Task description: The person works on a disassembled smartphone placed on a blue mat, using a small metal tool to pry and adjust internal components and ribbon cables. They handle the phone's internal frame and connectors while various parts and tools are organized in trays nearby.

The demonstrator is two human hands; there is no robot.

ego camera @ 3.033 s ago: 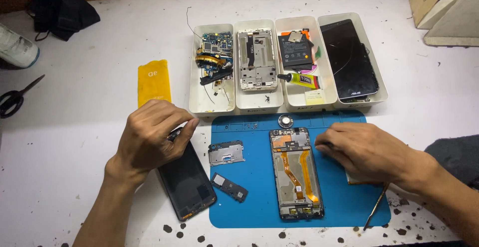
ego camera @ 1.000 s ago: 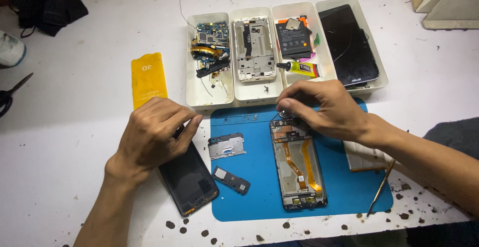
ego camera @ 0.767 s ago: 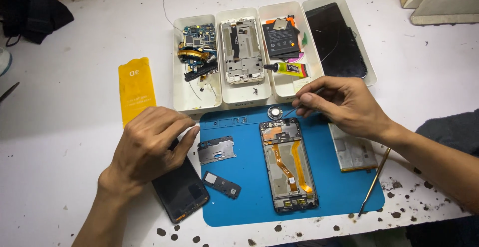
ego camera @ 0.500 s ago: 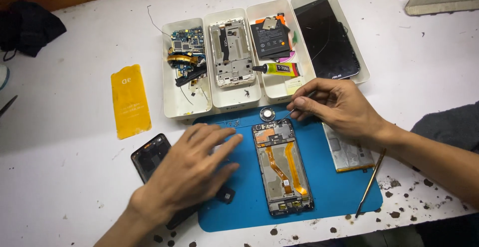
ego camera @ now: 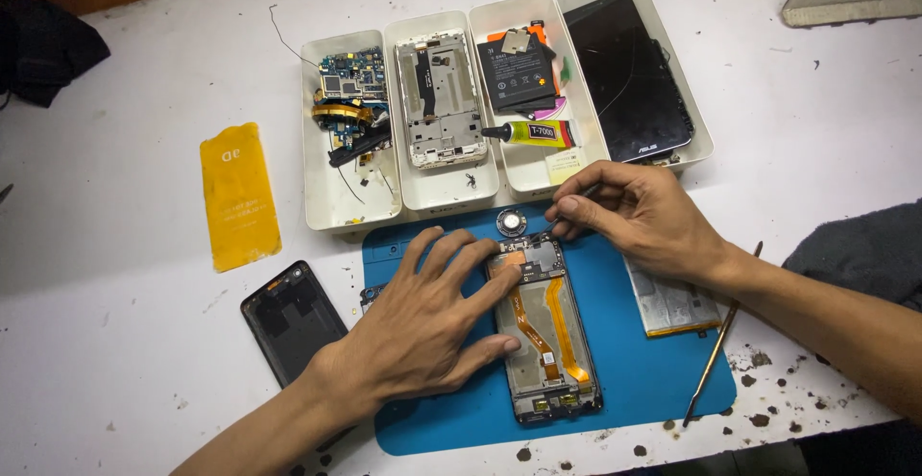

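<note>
White trays (ego camera: 351, 215) of phone parts (boards, frame, battery, screen), left hand (ego camera: 423, 327) flat on opened phone (ego camera: 543, 341), right hand (ego camera: 639, 219) pinching thin tool (ego camera: 576, 197).

The scene is evenly and fairly brightly lit from above, with the white table (ego camera: 115, 361) washed almost to a flat pale tone and only soft, short shadows under the left hand (ego camera: 423, 327) and the right hand (ego camera: 639, 217). A mild sheen lies on the dark glass panel (ego camera: 629, 77) in the far-right white tray (ego camera: 696, 116) and on the black back cover (ego camera: 288, 322), while the upper left corner falls off into dimness. Focus is sharp across the blue mat (ego camera: 643, 370) and the opened phone (ego camera: 543, 332), with slight wide-angle bending towards the frame edges and a little softness on the forearms at the bottom.
</note>
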